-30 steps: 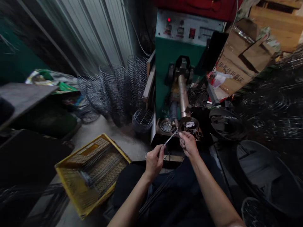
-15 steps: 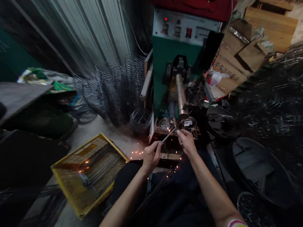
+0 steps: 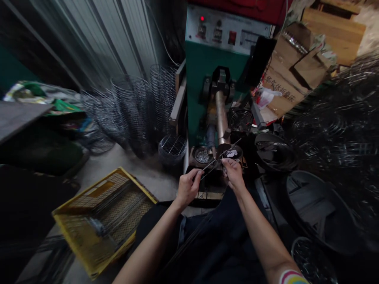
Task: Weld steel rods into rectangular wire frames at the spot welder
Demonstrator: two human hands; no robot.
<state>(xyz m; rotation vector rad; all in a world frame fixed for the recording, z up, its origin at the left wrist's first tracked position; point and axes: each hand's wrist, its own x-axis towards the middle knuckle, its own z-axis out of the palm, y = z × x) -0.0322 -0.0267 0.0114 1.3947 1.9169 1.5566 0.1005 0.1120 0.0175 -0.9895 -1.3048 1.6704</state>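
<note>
Between thumb and fingers, my left hand [image 3: 188,186] grips a thin metal rod [image 3: 209,165], which slants up to the lower tip of the spot welder [image 3: 219,118]. My right hand [image 3: 233,173] is closed in a pinch just right of that tip. A second thin wire [image 3: 236,142] crosses the rod beside the right fingertips and seems to be held there. Exactly where the two pieces touch is too small to tell. Below the welder's arms lie a round dish of small metal bits [image 3: 202,155] and a dish with white scraps [image 3: 232,152].
A yellow crate [image 3: 97,272] holding metal rods stands on the floor at left. Stacks of wire baskets [image 3: 132,106] line the corrugated wall. To the right are a cardboard box [image 3: 281,85], a big dark basin [image 3: 319,209] and piled wire goods [image 3: 340,118].
Bright sparks that flew from the welder tip over the crate and my lap are gone. A second wire now shows crossing the rod. The view has shifted slightly; both hands stay near the tip.
</note>
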